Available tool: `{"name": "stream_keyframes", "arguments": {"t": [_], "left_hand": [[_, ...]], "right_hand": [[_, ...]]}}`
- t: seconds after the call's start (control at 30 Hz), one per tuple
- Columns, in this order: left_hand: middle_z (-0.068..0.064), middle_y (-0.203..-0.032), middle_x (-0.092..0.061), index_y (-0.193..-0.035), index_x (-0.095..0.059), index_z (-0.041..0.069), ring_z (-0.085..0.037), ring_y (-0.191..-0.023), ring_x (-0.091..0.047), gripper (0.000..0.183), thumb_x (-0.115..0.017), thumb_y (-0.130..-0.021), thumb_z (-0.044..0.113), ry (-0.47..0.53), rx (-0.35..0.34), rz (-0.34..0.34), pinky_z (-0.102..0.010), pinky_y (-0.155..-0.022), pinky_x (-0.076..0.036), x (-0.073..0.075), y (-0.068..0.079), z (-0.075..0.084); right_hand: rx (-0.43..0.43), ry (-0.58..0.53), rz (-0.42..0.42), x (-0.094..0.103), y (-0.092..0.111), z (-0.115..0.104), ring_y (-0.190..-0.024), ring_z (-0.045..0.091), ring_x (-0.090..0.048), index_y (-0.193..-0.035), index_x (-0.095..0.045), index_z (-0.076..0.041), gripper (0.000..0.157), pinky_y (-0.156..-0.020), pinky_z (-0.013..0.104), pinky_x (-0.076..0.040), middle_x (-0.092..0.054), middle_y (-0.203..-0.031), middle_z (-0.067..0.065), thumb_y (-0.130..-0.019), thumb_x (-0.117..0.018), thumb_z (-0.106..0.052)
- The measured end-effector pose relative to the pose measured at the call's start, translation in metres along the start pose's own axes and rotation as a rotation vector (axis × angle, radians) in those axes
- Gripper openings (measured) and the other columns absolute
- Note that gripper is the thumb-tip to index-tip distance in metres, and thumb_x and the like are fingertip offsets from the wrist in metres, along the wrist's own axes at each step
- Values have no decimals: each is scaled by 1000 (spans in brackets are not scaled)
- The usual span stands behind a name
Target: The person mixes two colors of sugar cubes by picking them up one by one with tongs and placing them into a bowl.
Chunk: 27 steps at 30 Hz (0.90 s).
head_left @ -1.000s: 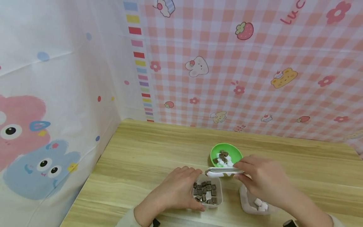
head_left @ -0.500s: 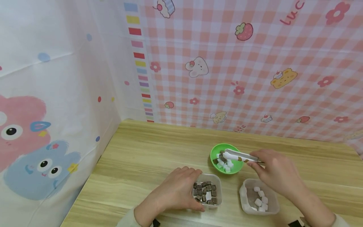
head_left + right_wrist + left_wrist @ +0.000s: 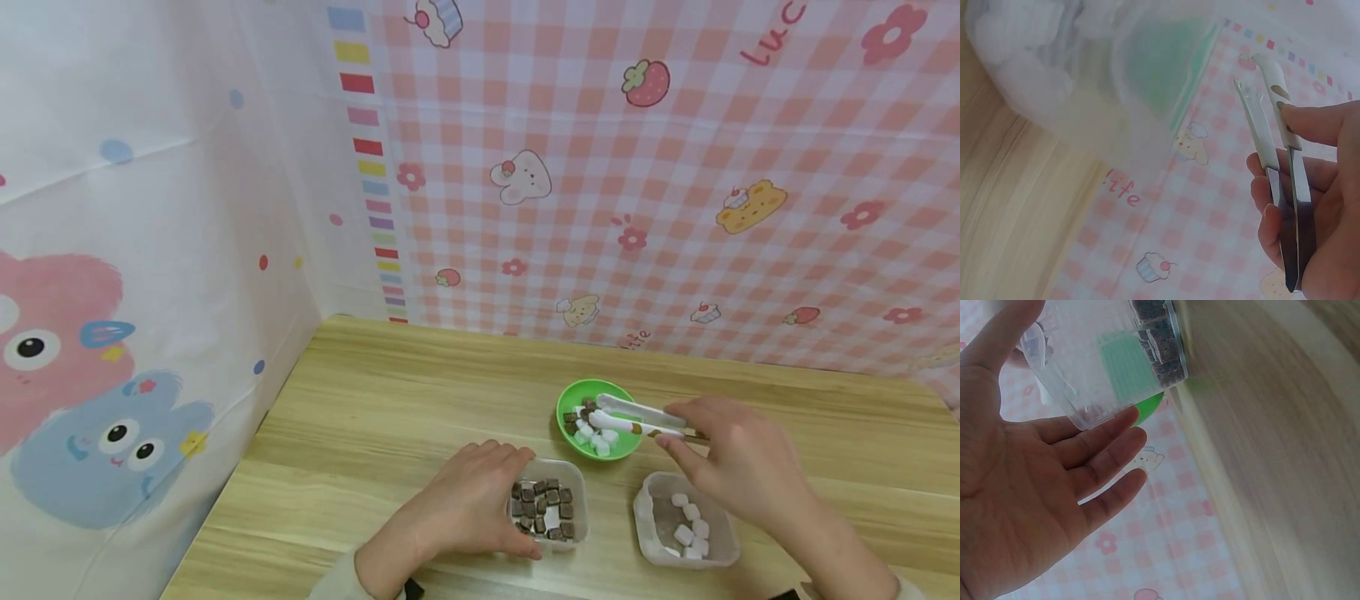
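My left hand point(image 3: 476, 500) holds the left side of a clear plastic container point(image 3: 576, 479), its thumb at the near corner and fingers at the far one. Inside lie several dark brown cubes point(image 3: 527, 506). In the left wrist view, thumb and fingers straddle the container wall point(image 3: 1079, 356). With thumb and fingers, my right hand point(image 3: 738, 454) grips white-tipped metal tongs point(image 3: 637, 428) over a green bowl point(image 3: 567, 400) of mixed brown cubes and white pieces point(image 3: 600, 446). In the right wrist view the tongs' tips stand apart with nothing between them.
A second translucent container point(image 3: 726, 550), holding several white pieces point(image 3: 684, 533), stands below the right hand. All rests on a wood-grain table point(image 3: 420, 375). A pink checked cloth point(image 3: 570, 125) hangs at the back, a white printed one point(image 3: 187, 208) on the left.
The right hand has moved the tongs from beside the brown-cube container, up and right to the bowl, and their tips have spread. The left hand has stayed put.
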<state>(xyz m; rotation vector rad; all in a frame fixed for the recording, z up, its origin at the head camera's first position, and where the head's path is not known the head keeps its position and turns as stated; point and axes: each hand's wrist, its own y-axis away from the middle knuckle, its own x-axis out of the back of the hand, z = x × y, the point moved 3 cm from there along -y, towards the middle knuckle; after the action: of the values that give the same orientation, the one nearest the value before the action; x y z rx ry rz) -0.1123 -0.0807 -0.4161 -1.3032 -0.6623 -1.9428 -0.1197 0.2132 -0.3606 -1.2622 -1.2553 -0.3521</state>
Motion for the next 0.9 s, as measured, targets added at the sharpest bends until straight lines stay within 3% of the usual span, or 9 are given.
{"name": "stream_keyframes", "arguments": {"t": [0.2,0.33,0.4,0.47,0.6,0.67,0.77,0.83,0.9], "left_hand": [[-1,-129,-67,-144,-58,8,-16,-115,-58,103,-92,-65,65,1,3,-5,-37,-102,-48,0,0,0],[0,-128,-67,-144,-58,8,-15,-114,-58,103,-92,-65,65,-3,0,-1,-36,-100,-48,1,0,0],[0,-128,-68,-143,-58,8,-15,-113,-58,103,-92,-65,65,-8,-2,1,-35,-99,-49,0,0,0],[0,-128,-68,-144,-58,8,-15,-113,-58,103,-92,-65,66,-12,-3,1,-35,-99,-49,0,0,1],[0,-129,-68,-144,-58,8,-15,-114,-58,104,-91,-65,66,-22,1,-3,-34,-99,-49,0,0,1],[0,-129,-68,-144,-58,9,-15,-113,-58,104,-91,-65,67,-26,3,-6,-34,-98,-49,1,0,1],[1,-127,-68,-144,-58,9,-14,-112,-58,103,-91,-65,67,-24,5,-6,-33,-97,-49,1,0,1],[1,-127,-68,-144,-58,9,-14,-111,-58,103,-91,-65,67,-21,5,-6,-33,-97,-49,1,0,1],[1,-126,-68,-144,-58,9,-14,-110,-58,103,-91,-65,67,-18,3,-4,-33,-97,-49,1,0,1]], "right_hand": [[99,-8,48,2,0,-15,-76,18,-71,-106,-80,-12,37,-49,28,-47,-78,-99,1,-71,-89,-23],[170,-21,54,2,0,-27,-80,17,-72,-104,-79,-13,30,-54,32,-53,-77,-97,-2,-81,-84,-31],[199,-15,51,2,0,-32,-81,16,-72,-103,-79,-14,31,-55,31,-54,-77,-96,-3,-92,-74,-42],[231,-6,56,1,0,-37,-80,15,-72,-102,-79,-14,43,-54,31,-54,-76,-95,-3,-101,-61,-53],[296,2,47,-1,0,-46,-82,17,-72,-101,-79,-11,64,-57,36,-57,-76,-94,-1,-107,-38,-59],[325,3,28,-2,-1,-50,-82,17,-71,-100,-79,-11,49,-57,36,-57,-76,-94,-2,-105,-52,-52],[366,29,-5,-5,-2,-57,-80,15,-68,-98,-78,-12,26,-57,34,-56,-75,-91,-5,-89,-74,-36],[392,48,-29,-7,-3,-62,-76,13,-65,-96,-78,-13,27,-56,31,-53,-72,-88,-7,-74,-83,-27],[415,65,-57,-9,-4,-68,-72,12,-59,-93,-76,-13,28,-55,29,-49,-69,-84,-8,-69,-85,-23]]}}
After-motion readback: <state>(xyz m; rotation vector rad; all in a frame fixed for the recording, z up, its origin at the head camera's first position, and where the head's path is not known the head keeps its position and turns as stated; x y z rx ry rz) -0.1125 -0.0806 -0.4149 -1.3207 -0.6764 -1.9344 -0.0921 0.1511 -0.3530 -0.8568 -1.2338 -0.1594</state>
